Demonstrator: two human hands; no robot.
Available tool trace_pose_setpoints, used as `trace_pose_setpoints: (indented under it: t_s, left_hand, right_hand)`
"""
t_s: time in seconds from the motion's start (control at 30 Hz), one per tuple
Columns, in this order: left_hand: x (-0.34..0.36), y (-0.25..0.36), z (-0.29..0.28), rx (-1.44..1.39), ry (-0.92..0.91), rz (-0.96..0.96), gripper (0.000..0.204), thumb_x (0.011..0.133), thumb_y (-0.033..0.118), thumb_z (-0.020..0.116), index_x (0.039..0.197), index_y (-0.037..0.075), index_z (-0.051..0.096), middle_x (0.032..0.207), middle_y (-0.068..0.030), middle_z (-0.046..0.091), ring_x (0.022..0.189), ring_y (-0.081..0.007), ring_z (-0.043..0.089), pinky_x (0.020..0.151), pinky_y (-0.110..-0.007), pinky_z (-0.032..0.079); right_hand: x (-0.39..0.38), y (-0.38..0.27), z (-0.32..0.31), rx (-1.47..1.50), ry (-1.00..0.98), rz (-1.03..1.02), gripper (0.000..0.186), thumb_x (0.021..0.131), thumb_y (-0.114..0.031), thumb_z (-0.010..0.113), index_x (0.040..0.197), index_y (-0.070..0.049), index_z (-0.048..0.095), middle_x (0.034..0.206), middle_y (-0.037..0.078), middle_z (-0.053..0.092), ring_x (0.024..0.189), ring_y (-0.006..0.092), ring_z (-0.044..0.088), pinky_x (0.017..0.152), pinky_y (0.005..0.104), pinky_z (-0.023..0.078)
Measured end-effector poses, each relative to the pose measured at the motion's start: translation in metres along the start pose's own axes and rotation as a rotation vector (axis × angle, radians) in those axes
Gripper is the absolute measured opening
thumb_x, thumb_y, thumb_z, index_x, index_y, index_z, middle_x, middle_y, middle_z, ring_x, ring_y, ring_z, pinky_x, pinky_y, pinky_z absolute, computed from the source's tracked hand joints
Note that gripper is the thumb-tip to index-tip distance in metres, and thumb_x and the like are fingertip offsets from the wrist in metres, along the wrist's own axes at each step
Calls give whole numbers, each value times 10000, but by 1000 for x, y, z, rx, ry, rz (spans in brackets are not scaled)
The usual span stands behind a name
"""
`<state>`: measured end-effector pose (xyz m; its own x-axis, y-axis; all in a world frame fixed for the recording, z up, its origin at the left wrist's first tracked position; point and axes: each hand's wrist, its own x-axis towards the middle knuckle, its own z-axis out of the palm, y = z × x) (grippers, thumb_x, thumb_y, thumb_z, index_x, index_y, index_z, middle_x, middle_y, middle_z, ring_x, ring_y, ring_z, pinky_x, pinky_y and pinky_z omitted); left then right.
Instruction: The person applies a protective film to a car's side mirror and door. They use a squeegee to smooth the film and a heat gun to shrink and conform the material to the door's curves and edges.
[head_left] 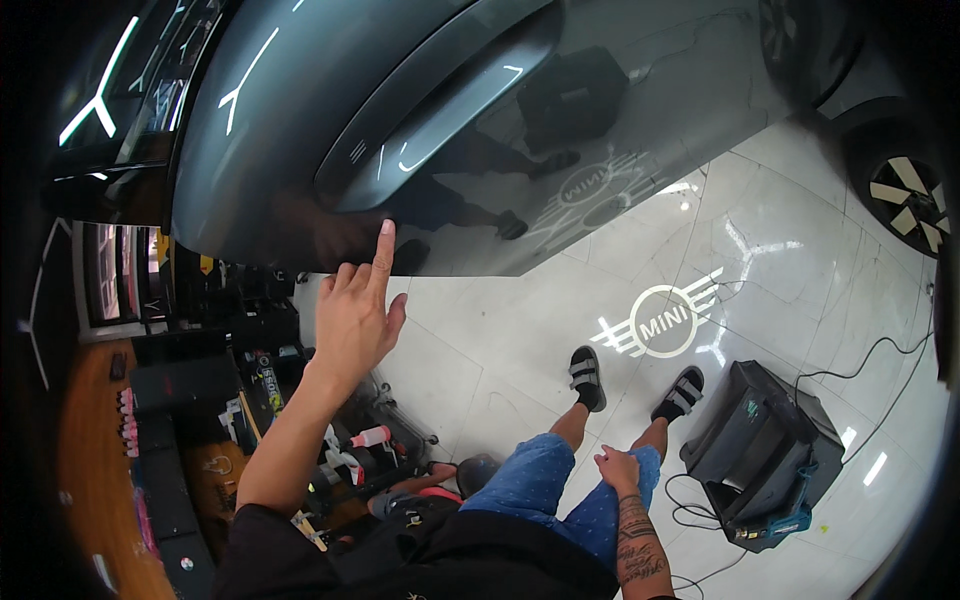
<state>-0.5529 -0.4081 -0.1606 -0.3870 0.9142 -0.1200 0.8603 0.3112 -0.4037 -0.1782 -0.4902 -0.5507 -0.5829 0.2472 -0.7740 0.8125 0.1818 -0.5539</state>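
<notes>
Car side: A big, shiny grey-blue car side is seen across the top. Its lower edge is slanted up to the right, over the floor.
Floor: Pale tiles are spread between the car side and the black box, and a wide strip for moving is given there.
Wooden surface: Black boxes are set on the brown wood at the left. What is inside them cannot be told.
Black box: A big black box is set on the tiles at the right, near the feet. Its inside cannot be made out.
Cart: A dark cart is parked behind the left forearm. A pink bottle and small, mixed things are held in it.
Handle: A long, smooth handle is set in a dark hollow in the car side.
Left hand: The left hand is held up with one finger pointed just below the handle's near end. Nothing is gripped; whether the paint is touched cannot be told.
Right hand: The right hand is kept low by the thigh, fingers bent. Whether anything is held cannot be told.
Tool: A blue-green tool is seen at the box's near end.
</notes>
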Motion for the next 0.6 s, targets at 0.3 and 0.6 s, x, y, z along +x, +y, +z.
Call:
trace_pose_setpoints:
  t_s: [0.3, 0.6]
  left_hand:
    - [6, 3, 3, -56, 17, -46, 999, 731, 51, 680, 1466, 0, 5, 662, -108, 554, 644, -254, 561, 663, -376, 447]
    - [17, 9, -150, -338, 789, 554, 295, 824, 111, 587, 1077, -34, 634, 764, -126, 613, 740, -212, 609, 700, -323, 483]
  right_hand:
    - [-6, -1, 4, 12, -14, -8, 430, 851, -385, 525, 1173, -112, 610, 956, 107, 689, 935, 289, 638, 887, 441, 408]
    - [-10, 11, 9, -127, -2, -14, 418, 843, -400, 533, 1164, -147, 624, 926, 113, 689, 902, 296, 638, 852, 449, 440]
